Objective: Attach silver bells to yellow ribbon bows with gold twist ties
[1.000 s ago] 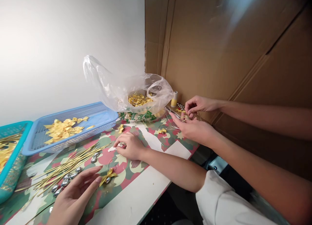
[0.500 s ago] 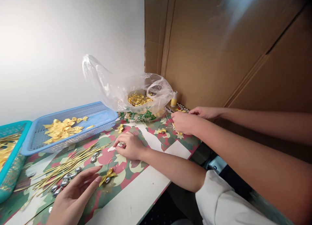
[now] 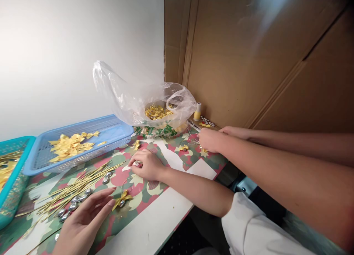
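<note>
My left hand (image 3: pixel 85 218) rests low on the left, thumb and forefinger apart. Its thumb tip meets or overlaps the edge of a yellow ribbon bow (image 3: pixel 122 200) with silver beads; whether they touch I cannot tell. A thin pale wire runs up from the bow toward my right hand (image 3: pixel 148 166). That hand is closed on the table, its fingers curled in and the thumb near the forefinger; what they hold, if anything, is hidden. Beside my left hand lie silver beads (image 3: pixel 75 204) and a bundle of gold wire ties (image 3: pixel 83 183).
A blue basket (image 3: pixel 118 135) holds yellow bows; a teal basket (image 3: pixel 16 199) stands left of it. Behind is a plastic bag (image 3: pixel 121 104) of gold pieces, with a thread spool (image 3: pixel 197 112) alongside. At right, another person's hands (image 3: pixel 211 139) work over small bows.
The other person's hands have shifted slightly right, and their forearms lie a little lower. My own two hands and the bow near them have stayed in place.
</note>
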Available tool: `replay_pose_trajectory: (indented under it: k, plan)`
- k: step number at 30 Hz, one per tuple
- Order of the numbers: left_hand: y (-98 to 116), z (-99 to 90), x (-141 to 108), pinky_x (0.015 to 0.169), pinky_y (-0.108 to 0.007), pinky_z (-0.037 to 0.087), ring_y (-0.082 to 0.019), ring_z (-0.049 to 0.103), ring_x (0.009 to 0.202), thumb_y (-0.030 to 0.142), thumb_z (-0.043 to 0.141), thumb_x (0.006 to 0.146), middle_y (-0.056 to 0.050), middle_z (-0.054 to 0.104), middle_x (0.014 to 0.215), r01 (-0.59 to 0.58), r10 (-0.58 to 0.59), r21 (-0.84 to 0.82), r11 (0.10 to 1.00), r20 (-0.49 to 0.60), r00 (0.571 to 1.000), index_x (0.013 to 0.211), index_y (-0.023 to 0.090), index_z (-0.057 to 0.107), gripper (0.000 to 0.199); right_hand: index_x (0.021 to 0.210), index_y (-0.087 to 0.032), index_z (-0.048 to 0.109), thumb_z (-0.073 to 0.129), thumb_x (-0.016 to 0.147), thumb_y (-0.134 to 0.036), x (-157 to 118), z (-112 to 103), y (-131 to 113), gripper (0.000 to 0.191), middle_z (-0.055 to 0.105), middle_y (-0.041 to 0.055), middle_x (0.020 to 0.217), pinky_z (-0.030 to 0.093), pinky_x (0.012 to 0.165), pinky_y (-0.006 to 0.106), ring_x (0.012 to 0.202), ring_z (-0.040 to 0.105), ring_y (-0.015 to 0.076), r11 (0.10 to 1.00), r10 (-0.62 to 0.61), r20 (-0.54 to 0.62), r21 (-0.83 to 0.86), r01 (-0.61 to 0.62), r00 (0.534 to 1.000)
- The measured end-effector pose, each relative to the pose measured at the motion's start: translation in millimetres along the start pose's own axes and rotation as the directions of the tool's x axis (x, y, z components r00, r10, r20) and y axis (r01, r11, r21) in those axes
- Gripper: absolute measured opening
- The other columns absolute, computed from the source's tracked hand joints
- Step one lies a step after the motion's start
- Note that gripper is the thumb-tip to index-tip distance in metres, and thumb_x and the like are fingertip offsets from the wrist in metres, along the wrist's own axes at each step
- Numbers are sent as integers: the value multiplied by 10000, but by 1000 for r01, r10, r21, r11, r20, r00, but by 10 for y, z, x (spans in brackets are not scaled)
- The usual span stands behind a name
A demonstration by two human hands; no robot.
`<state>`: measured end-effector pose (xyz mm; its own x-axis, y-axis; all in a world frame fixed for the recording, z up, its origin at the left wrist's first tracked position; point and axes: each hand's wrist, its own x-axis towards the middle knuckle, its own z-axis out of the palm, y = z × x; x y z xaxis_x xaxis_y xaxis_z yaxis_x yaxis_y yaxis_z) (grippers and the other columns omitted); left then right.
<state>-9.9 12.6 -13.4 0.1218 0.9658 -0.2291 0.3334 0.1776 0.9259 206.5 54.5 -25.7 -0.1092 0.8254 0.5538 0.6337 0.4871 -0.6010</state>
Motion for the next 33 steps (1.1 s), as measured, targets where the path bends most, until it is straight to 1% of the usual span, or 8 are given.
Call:
replay_pose_trajectory:
  k: [4, 8, 14, 16, 20, 24, 28, 33]
  plan:
    - [-3, -11, 1, 703, -188, 567, -258, 682, 994, 655, 798, 456, -35, 740, 1044, -25, 26, 33, 999, -7, 1000, 972, 260, 719, 654, 723, -180, 642, 617, 758, -58, -7, -1, -7, 129, 699, 3, 800, 428, 947, 265, 839, 623, 140, 1000, 5, -2, 15, -5, 1000]
    - [42, -6, -12, 687, -227, 579, -286, 687, 984, 648, 797, 473, -52, 745, 1031, -38, 39, 51, 998, -10, 999, 968, 246, 729, 641, 729, -185, 638, 610, 764, -64, -6, -10, -11, 130, 701, 5, 815, 422, 965, 272, 856, 625, 142, 1000, 20, 21, 18, -20, 1000]
    - [91, 5, -31, 679, -238, 585, -294, 696, 970, 654, 806, 455, -56, 754, 1006, -27, 27, 28, 999, -4, 1000, 932, 247, 741, 631, 720, -197, 630, 599, 770, -75, 4, -21, -22, 136, 703, -1, 825, 424, 977, 286, 855, 623, 142, 999, 40, 48, 10, -41, 998]
    - [87, 3, -28, 676, -225, 580, -289, 696, 971, 659, 806, 447, -53, 754, 1003, -19, 19, 30, 999, -3, 1000, 932, 247, 739, 640, 721, -195, 630, 592, 770, -75, 3, -24, -25, 135, 704, 1, 828, 427, 976, 288, 848, 620, 141, 999, 41, 53, 14, -41, 998]
    - [85, 0, -28, 650, -209, 574, -284, 694, 976, 665, 797, 460, -51, 754, 1019, -15, 16, 63, 998, -13, 1000, 962, 247, 732, 656, 722, -191, 633, 593, 768, -73, -2, -19, -21, 132, 689, -2, 795, 440, 956, 276, 825, 614, 140, 999, 28, 36, 17, -29, 999]
    - [84, -8, -35, 697, -218, 578, -281, 686, 1004, 659, 794, 476, -52, 750, 1041, -31, 31, 64, 997, -1, 1000, 966, 242, 727, 647, 724, -183, 641, 604, 759, -63, -4, -3, -6, 131, 679, -1, 779, 446, 935, 262, 814, 609, 141, 1000, 18, 26, 15, -19, 1000]
    - [38, -29, -12, 645, -210, 568, -276, 691, 980, 670, 777, 491, -52, 749, 1058, -41, 43, 115, 992, -10, 999, 989, 252, 720, 653, 730, -188, 646, 604, 761, -64, -4, 3, -2, 135, 684, 0, 791, 442, 933, 263, 822, 609, 141, 999, 34, 31, 9, -34, 999]
    - [6, -31, 6, 636, -218, 563, -279, 689, 975, 683, 760, 504, -45, 751, 1041, -44, 46, 150, 988, -9, 999, 1010, 265, 708, 659, 726, -194, 642, 604, 768, -72, -2, 0, -3, 135, 687, -2, 795, 437, 951, 269, 824, 609, 141, 999, 32, 39, 10, -32, 999]
